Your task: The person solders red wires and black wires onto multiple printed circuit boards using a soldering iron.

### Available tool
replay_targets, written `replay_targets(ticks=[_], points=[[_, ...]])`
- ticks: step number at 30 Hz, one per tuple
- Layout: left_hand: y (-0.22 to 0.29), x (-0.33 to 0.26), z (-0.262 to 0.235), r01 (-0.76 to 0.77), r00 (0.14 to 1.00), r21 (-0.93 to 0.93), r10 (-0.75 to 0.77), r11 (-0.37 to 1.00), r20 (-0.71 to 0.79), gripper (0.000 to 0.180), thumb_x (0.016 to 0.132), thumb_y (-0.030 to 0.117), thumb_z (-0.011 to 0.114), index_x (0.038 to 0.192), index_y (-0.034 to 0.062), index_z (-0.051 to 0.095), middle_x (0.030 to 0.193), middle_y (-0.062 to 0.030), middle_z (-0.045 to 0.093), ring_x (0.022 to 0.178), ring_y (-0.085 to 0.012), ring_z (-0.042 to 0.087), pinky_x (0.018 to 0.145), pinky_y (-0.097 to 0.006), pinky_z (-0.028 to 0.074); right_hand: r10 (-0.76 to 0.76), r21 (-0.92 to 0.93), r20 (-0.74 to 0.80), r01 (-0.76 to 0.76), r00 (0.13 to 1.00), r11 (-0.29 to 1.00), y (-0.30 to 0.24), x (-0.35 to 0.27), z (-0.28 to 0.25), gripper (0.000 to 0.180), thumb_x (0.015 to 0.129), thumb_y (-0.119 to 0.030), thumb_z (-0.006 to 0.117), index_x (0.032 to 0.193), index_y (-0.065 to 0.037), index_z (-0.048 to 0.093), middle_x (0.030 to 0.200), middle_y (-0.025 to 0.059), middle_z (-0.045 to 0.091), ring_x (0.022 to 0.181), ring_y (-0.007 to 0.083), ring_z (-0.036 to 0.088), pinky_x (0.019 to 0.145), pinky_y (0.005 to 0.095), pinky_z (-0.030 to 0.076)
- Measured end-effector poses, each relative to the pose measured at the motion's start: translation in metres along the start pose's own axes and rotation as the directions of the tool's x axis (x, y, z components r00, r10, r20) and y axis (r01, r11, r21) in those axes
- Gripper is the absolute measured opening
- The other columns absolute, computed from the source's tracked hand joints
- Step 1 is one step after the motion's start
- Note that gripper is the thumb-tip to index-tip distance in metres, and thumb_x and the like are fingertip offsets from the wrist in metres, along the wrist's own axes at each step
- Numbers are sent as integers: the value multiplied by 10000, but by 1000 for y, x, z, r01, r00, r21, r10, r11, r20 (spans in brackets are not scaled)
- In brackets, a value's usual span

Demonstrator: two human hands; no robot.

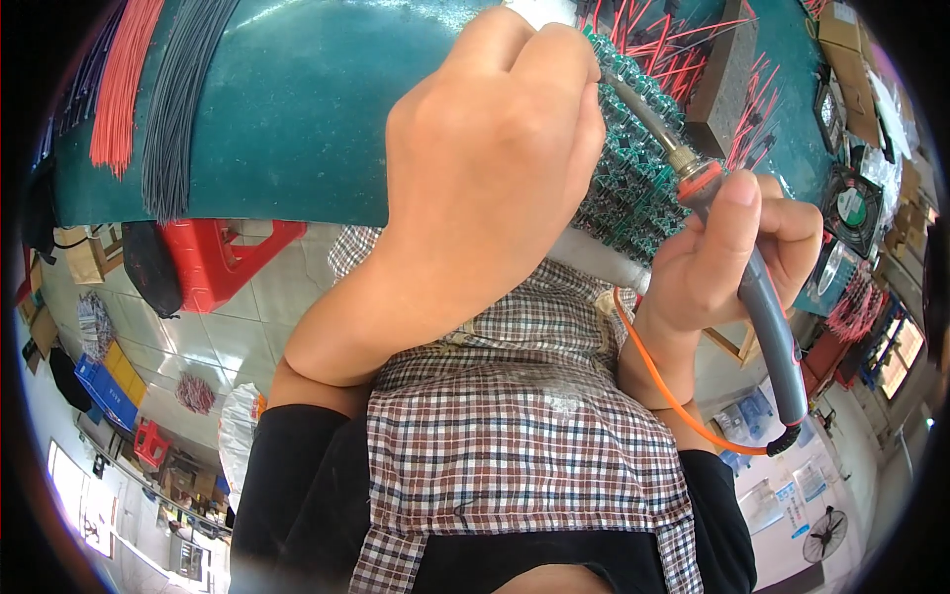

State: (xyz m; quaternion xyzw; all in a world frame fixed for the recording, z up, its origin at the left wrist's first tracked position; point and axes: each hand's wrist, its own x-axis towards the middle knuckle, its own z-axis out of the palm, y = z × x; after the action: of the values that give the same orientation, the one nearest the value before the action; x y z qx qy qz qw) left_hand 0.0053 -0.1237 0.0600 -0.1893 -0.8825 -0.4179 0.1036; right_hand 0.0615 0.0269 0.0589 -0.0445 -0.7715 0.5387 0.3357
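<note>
My right hand point(727, 252) is closed round a grey and red soldering iron point(767, 307), whose orange cord point(661, 381) curves down behind it. The iron's metal tip points up and left, toward the fingers of my left hand point(495, 148). Those fingers are curled together above the green circuit boards point(633, 183). The back of the hand hides whatever they may pinch. The boards lie in a dense block at the table's front edge. Red wires point(658, 54) stick out beyond them.
Bundles of red wire point(127, 84) and grey wire point(183, 109) lie on the green table point(297, 119) at the left. A dark block point(717, 79) stands behind the boards. At the right are a black fan point(851, 208) and boxes. A red stool point(213, 262) is below the table.
</note>
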Motion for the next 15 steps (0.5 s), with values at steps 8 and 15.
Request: replay_targets(ticks=[8, 15], points=[[5, 1, -7, 32, 999, -20, -32, 999, 2, 79, 820, 33, 725, 883, 64, 689, 796, -17, 613, 570, -92, 575, 519, -252, 440, 4, -14, 7, -4, 1000, 1000, -4, 1, 2, 259, 905, 4, 667, 841, -68, 427, 618, 30, 551, 535, 59, 444, 536, 214, 377], [-13, -19, -11, 49, 999, -22, -49, 999, 14, 104, 817, 21, 734, 896, 75, 694, 802, 2, 611, 522, -53, 514, 475, -219, 390, -22, -22, 49, 23, 999, 999, -9, -7, -16, 271, 909, -38, 667, 851, -77, 405, 622, 29, 530, 548, 77, 446, 523, 242, 359]])
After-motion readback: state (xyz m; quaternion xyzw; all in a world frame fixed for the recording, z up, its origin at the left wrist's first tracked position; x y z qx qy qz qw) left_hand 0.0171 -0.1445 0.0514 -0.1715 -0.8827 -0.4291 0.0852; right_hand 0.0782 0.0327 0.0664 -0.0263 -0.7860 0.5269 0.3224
